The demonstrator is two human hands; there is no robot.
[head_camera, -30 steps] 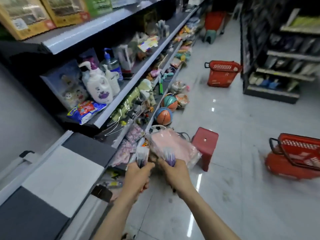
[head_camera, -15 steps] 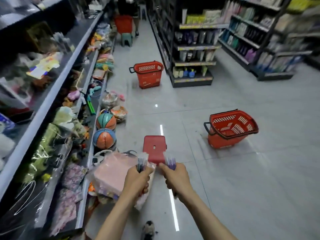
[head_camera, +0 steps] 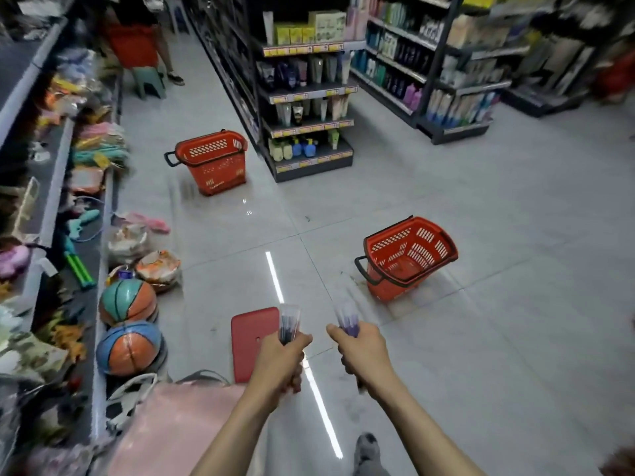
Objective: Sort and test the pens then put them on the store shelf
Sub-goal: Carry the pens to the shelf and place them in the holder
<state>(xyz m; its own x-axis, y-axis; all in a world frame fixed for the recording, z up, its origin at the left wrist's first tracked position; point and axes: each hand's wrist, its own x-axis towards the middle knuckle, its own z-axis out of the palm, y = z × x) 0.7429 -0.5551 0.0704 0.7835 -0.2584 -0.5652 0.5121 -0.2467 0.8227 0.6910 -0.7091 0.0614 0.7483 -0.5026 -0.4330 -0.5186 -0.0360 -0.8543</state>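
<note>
Two fistfuls of pens, held out over the aisle, both well away from the shelving. Gripping the dark pens (head_camera: 288, 324) in the left hand (head_camera: 281, 359), fingers curled tight round the lower barrels, clear caps sticking up. Gripping the purple pens (head_camera: 347, 321) in the right hand (head_camera: 360, 352), likewise closed round the barrels (too blurred for any count). Hands side by side, apart, not touching.

Just left of the left hand and under it, a red stool (head_camera: 252, 338) on the grey tiled floor (head_camera: 481, 304). Off to the right, well apart from the hands, a red basket (head_camera: 409, 255) tilted on the tiles, black handle at its near-left side. Beyond, a second red basket (head_camera: 211, 159) upright near the end of a dark shelving unit (head_camera: 305, 97) stocked with bottles and tubes.

Along the left, a long store shelf (head_camera: 58, 187) crowded with toys. At its foot, two basketballs (head_camera: 127, 302) one behind the other, and nearer the camera a pink bag (head_camera: 178, 424). Far down the aisle, the legs of another person beside a green stool (head_camera: 149, 82). At the bottom edge, a grey shoe (head_camera: 366, 444).
</note>
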